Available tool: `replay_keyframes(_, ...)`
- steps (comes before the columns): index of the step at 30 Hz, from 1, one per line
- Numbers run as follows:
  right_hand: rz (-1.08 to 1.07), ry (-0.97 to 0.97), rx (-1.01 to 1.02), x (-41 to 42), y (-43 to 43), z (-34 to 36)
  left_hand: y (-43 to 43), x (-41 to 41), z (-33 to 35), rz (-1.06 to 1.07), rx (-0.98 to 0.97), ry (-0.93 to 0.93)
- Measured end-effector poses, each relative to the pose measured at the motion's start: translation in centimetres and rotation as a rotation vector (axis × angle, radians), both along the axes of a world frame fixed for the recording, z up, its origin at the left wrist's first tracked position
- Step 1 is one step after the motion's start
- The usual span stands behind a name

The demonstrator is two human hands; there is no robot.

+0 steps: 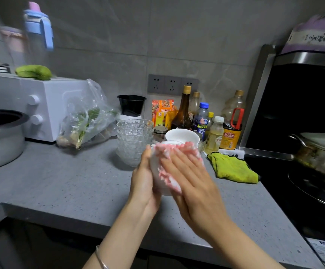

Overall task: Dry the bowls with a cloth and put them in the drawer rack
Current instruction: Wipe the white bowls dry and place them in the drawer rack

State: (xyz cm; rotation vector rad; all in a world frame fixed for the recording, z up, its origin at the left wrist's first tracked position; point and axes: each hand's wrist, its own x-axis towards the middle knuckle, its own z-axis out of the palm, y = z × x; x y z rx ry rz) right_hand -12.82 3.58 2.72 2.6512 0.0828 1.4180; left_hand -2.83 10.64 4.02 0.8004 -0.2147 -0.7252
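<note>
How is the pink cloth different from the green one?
The pink cloth is fluffy; the green cloth looks smoother, with dark edging. The right hand presses the pink cloth against a white bowl; the green cloth lies crumpled on the counter, untouched. Both are small kitchen cloths.

— How many bowls are counted?
— Two white ones are seen, the held white bowl and a second white bowl; one black bowl is noted; the stacked glass bowls cannot be counted.
— And the rest?
— Two cloths are counted, a pink cloth and a green cloth; seven bottles; three sockets.
</note>
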Motion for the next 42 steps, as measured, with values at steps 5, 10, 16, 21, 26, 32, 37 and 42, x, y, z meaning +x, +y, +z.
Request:
replay_keyframes(5,-0.027,-0.032,0.026,-0.7,-0.9,0.2,0.2,0.9,0.9,0.150,0.072,0.011)
replay_keyframes(10,-0.026,0.033,-0.077,-0.1,0.4,-0.5,0.2,0.1,0.8,0.026,0.050,-0.095)
replay_keyframes(16,-0.187,0.057,0.016,0.9,0.5,1.9,0.1,-0.7,0.3,0.062,0.052,-0.224)
replay_keyframes(21,-0.040,0.033,0.401,1.3,-0.2,3.3,-0.1,-0.7,0.3,0.171,0.110,-0.306)
replay_keyframes(26,0.200,0.001,0.764,0.9,-2.5,1.9,-0.3,-0.9,-0.3,0.205,0.107,-0.268)
replay_keyframes(32,-0.088,0.169,0.751,-2.3,-8.4,-4.9,0.0,0.8,-0.9,0.243,0.126,-0.396)
replay_keyframes(37,-0.335,0.497,0.543,-4.2,-10.3,-9.1,-0.4,0.8,-2.8,0.190,0.172,-0.495)
replay_keyframes(42,-0.289,0.485,0.867,-4.2,-8.9,-7.0,-0.6,0.7,-4.1,0.165,0.226,-0.552)
